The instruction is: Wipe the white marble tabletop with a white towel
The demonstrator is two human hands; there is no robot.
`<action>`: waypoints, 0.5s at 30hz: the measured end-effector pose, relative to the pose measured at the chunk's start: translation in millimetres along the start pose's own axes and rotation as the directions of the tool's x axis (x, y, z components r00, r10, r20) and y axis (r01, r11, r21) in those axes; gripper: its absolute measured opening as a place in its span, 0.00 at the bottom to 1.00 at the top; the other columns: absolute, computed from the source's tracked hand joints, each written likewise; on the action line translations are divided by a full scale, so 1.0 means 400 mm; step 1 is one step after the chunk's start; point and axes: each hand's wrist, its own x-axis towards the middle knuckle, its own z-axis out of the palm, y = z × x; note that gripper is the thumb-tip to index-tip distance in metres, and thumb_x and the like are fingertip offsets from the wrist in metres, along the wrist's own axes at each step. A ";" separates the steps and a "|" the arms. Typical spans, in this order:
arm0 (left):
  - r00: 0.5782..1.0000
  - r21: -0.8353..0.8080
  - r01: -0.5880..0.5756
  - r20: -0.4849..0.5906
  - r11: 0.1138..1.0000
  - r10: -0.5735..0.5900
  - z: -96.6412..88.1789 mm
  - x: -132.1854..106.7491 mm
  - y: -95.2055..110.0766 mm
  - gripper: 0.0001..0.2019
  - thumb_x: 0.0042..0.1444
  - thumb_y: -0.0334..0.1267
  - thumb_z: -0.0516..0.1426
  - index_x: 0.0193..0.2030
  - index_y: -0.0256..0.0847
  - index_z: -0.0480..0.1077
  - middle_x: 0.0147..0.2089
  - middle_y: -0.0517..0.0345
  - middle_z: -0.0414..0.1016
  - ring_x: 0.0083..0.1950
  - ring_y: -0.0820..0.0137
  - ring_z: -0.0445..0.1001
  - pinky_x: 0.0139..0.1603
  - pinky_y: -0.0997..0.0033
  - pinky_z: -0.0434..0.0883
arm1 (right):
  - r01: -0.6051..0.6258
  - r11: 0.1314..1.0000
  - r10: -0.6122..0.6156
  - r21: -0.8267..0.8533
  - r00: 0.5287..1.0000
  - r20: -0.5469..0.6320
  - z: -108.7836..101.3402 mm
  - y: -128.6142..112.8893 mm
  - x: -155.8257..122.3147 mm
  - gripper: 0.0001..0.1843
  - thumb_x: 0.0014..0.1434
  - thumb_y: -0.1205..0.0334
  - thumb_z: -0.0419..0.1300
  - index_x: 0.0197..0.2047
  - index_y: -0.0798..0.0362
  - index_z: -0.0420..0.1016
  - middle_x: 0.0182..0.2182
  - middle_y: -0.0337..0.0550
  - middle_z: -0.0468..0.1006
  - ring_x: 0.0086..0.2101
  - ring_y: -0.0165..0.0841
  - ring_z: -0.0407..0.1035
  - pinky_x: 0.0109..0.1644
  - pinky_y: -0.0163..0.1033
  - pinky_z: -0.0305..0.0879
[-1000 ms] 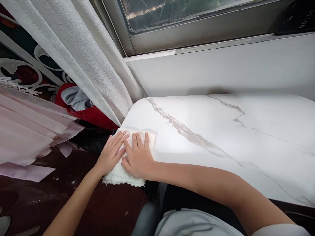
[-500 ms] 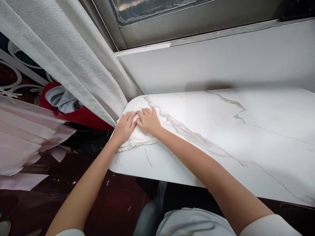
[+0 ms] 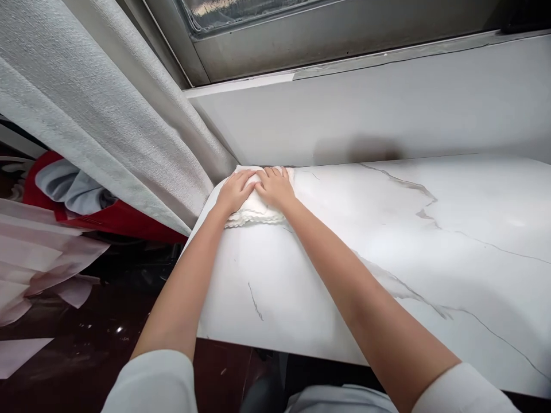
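Note:
A folded white cloth (image 3: 255, 212) lies on the far left corner of a white marble-patterned table (image 3: 387, 252), close to the wall. My left hand (image 3: 233, 191) presses flat on the cloth's left part, fingers stretched forward. My right hand (image 3: 275, 186) lies flat on its right part, beside the left hand and touching it. Both arms reach forward across the tabletop. Most of the cloth is hidden under the hands.
A grey-white curtain (image 3: 107, 115) hangs at the left, brushing the table's corner. A white wall (image 3: 387, 109) and a window frame (image 3: 327, 34) stand behind the table. A red bag with grey fabric (image 3: 73, 195) and pink sheets (image 3: 38, 252) lie on the dark floor at left.
Both hands have slid the cloth from the table's near left edge to its far left corner by the wall. My arms are stretched further out.

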 end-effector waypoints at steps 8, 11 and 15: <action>1.000 0.018 -0.014 0.023 1.000 0.014 0.040 0.101 0.041 0.22 0.68 0.43 0.45 0.64 0.44 0.66 0.67 0.55 0.69 0.69 0.62 0.63 0.74 0.57 0.52 | -0.061 0.996 0.060 -0.065 0.998 -0.015 -0.025 0.080 0.028 0.26 0.70 0.63 0.42 0.68 0.54 0.63 0.64 0.52 0.67 0.65 0.42 0.55 0.72 0.55 0.38; 0.999 0.036 -0.019 0.044 0.999 0.017 0.052 0.111 0.078 0.22 0.68 0.42 0.45 0.65 0.43 0.65 0.68 0.53 0.68 0.70 0.62 0.62 0.75 0.57 0.51 | -0.075 0.995 0.074 -0.060 0.997 -0.031 -0.044 0.107 0.011 0.26 0.70 0.63 0.42 0.68 0.53 0.64 0.64 0.51 0.67 0.64 0.42 0.55 0.72 0.54 0.38; 0.998 0.051 0.000 0.059 0.999 -0.003 0.059 0.092 0.127 0.23 0.68 0.42 0.45 0.67 0.42 0.63 0.71 0.52 0.64 0.72 0.62 0.59 0.75 0.56 0.49 | -0.079 0.995 0.076 -0.058 0.996 -0.048 -0.062 0.123 -0.027 0.26 0.69 0.64 0.43 0.67 0.54 0.65 0.64 0.52 0.68 0.64 0.42 0.56 0.72 0.54 0.38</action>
